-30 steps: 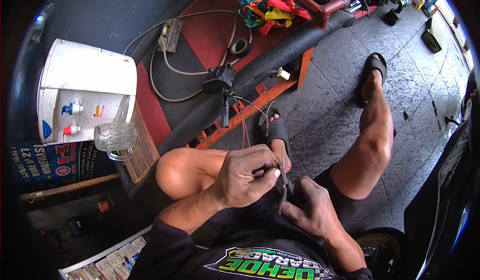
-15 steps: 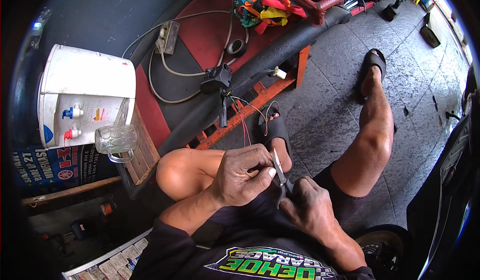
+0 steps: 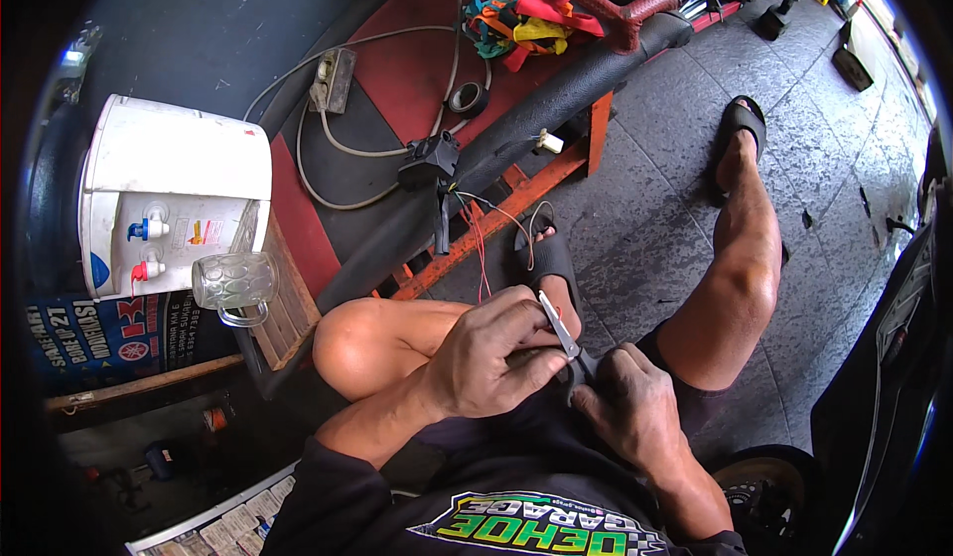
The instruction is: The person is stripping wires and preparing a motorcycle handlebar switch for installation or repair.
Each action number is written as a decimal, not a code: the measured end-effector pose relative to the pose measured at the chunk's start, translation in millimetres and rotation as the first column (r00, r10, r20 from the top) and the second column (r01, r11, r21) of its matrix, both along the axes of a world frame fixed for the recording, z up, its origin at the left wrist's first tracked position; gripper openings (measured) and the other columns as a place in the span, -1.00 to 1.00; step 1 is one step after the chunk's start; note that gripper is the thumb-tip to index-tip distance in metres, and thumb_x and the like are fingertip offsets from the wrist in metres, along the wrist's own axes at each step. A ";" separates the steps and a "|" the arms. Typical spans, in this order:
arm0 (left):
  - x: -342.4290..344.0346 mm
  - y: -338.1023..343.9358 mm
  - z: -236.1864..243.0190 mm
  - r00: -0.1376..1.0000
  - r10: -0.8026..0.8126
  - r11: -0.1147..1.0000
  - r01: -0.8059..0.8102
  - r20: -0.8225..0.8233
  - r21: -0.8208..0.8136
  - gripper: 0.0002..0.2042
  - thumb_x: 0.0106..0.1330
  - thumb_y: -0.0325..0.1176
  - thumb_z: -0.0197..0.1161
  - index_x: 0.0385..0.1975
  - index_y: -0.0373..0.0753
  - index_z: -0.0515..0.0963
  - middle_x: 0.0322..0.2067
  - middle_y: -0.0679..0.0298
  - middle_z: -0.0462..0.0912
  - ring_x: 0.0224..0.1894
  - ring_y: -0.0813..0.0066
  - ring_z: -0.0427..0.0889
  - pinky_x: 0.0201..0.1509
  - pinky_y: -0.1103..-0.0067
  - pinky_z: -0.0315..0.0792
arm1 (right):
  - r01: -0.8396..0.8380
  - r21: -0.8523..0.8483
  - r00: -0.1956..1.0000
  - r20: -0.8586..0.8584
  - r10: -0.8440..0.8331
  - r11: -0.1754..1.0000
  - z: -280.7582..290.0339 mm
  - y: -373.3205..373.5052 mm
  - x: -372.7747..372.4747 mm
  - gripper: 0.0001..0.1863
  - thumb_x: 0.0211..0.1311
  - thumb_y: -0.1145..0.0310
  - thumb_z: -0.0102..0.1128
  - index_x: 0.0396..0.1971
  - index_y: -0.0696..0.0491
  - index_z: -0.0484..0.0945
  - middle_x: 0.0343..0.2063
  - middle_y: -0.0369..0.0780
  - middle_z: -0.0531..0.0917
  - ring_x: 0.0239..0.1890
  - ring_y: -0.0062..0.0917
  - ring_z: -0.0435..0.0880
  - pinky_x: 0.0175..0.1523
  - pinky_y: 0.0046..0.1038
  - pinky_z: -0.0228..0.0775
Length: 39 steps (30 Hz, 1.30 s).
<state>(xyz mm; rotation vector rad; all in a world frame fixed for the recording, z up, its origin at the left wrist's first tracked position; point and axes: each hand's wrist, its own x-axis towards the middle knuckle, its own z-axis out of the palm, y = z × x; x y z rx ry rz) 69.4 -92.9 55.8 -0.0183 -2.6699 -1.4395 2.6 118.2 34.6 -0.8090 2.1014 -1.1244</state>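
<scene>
My left hand (image 3: 496, 357) is closed in a pinch above my lap, its fingertips holding a thin red wire (image 3: 483, 258). That wire runs up to a black plastic housing (image 3: 429, 162) lying on the padded bench edge. My right hand (image 3: 635, 402) is wrapped round the dark handles of a pair of scissors (image 3: 558, 326). The silver blades point up and away, lie close together, and pass right beside my left fingertips. Where exactly the wire's end meets the blades is too small to make out.
A white water dispenser (image 3: 179, 174) and glass mug (image 3: 235, 280) stand at left by a wooden crate (image 3: 288, 303). On the red-black bench lie a power strip (image 3: 335, 79), a tape roll (image 3: 468, 97) and coloured straps (image 3: 531, 20). A white connector (image 3: 548, 142) hangs near the orange frame (image 3: 516, 204).
The scissor blades have closed together and shifted slightly down and right, along with my right hand. My left hand has turned a little and stays pinched.
</scene>
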 end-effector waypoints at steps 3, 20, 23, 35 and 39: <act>-0.2 1.1 -0.6 0.999 -0.030 0.999 0.031 0.027 -0.029 -0.79 0.23 -0.40 0.37 -0.51 -0.29 0.45 -0.52 0.23 0.45 -0.57 0.29 0.47 -0.47 0.43 0.37 | -0.030 -0.011 1.000 -0.003 0.030 0.999 0.5 1.7 0.3 -0.64 -0.01 0.32 0.50 -0.47 0.17 0.44 -0.48 -0.04 0.53 -0.44 -0.08 0.59 -0.36 -0.16 0.44; 7.9 6.8 -7.7 0.999 0.019 0.996 -0.022 0.033 0.091 -0.65 0.18 -0.52 0.43 -0.74 -0.27 0.39 -0.75 0.34 0.30 -0.71 0.51 0.28 -0.59 0.51 0.14 | -0.045 0.078 0.999 0.021 0.044 0.996 -5.1 -3.5 4.6 -0.61 0.00 0.29 0.48 -0.43 0.20 0.43 -0.43 0.01 0.58 -0.38 -0.03 0.63 -0.31 -0.12 0.48; 12.3 6.9 -7.5 0.998 0.030 0.996 -0.035 0.064 0.079 -0.66 0.18 -0.53 0.43 -0.74 -0.26 0.39 -0.75 0.34 0.31 -0.72 0.50 0.29 -0.59 0.52 0.16 | -0.057 0.094 0.997 0.053 0.052 0.994 -4.5 -4.9 4.8 -0.61 0.01 0.29 0.48 -0.42 0.21 0.43 -0.42 0.03 0.59 -0.40 -0.01 0.63 -0.32 -0.12 0.48; 17.0 7.8 -18.4 0.986 0.166 0.986 -0.166 0.008 0.029 -0.62 0.18 -0.54 0.40 -0.70 -0.24 0.27 -0.73 0.29 0.27 -0.72 0.44 0.28 -0.61 0.46 0.19 | 0.411 -0.004 0.464 0.862 -0.205 0.911 -15.9 -9.2 -5.8 -0.74 0.29 0.34 0.38 -0.22 0.22 0.56 -0.40 -0.39 0.61 -0.29 -0.75 0.52 -0.13 -0.61 0.42; 14.8 -4.4 -12.2 0.994 0.110 0.982 -0.113 0.026 0.153 -0.84 0.25 -0.52 0.14 -0.50 -0.28 0.30 -0.60 0.24 0.41 -0.59 0.51 0.31 -0.47 0.54 0.26 | 0.218 -0.125 0.612 0.790 -0.036 0.968 -15.4 -1.7 -4.6 -0.70 0.17 0.32 0.48 -0.29 0.15 0.53 -0.48 -0.41 0.56 -0.43 -0.75 0.46 -0.34 -0.60 0.36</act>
